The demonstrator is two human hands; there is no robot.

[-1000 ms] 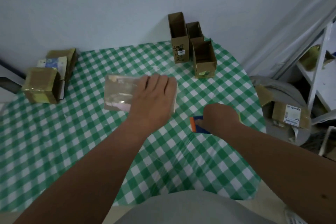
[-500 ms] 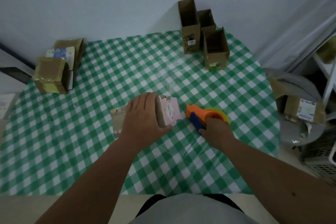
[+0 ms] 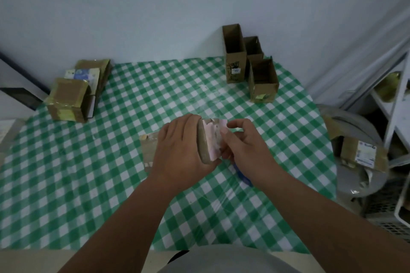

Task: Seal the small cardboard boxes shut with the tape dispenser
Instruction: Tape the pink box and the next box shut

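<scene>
A small cardboard box (image 3: 208, 142) with a torn pink end lies in the middle of the green checked table (image 3: 88, 184). My left hand (image 3: 180, 153) grips it from above, fingers wrapped over its right end. My right hand (image 3: 243, 147) meets that pink end, thumb and fingers pinching its edge. The tape dispenser (image 3: 243, 175) lies on the cloth under my right wrist; only a blue part of it shows.
Three open brown boxes (image 3: 263, 82) stand at the back right by the wall. Taped boxes (image 3: 66, 99) are stacked at the back left. Right of the table stand a grey bin holding cardboard (image 3: 359, 153) and a white shelf (image 3: 397, 104).
My left hand drew the box toward me and tipped its pink end up. My right hand left its grip on the dispenser handle and moved up to the box's pink end.
</scene>
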